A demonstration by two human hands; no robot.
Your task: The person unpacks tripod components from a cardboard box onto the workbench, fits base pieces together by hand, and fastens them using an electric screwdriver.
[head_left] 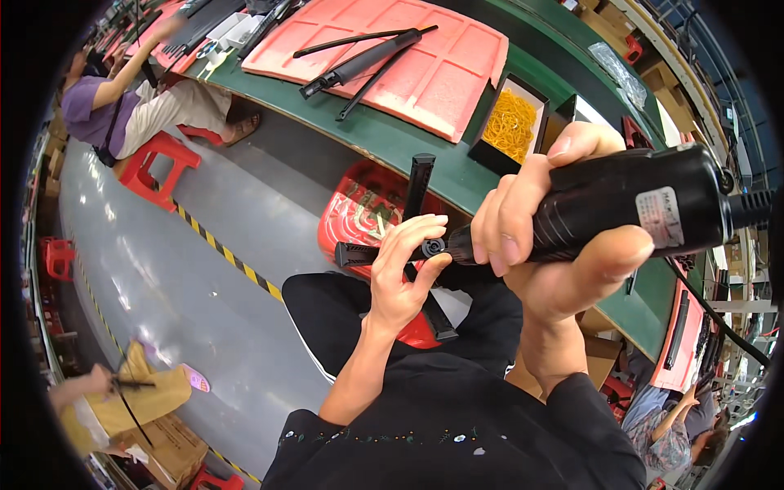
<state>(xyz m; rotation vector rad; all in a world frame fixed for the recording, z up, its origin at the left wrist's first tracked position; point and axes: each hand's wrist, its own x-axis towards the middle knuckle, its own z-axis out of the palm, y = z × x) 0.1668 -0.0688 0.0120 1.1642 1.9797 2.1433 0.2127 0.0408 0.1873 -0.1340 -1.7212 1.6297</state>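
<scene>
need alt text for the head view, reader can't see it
A person's right hand holds a black corded tool pointed toward the centre of a black multi-armed part, which the left hand grips. Beyond, a green workbench holds pink foam.

- Left forearm (355, 376), bare, slants up from the lower middle of the frame.
- Left hand (396, 282), near the centre: thumb and fingers bent toward each other in a pinch, pointing right.
- Right forearm (554, 351) rises upright, right of centre.
- Right hand (539, 278), above it: fingers curled in a firm grip, thumb (616, 255) reaching right.
</scene>
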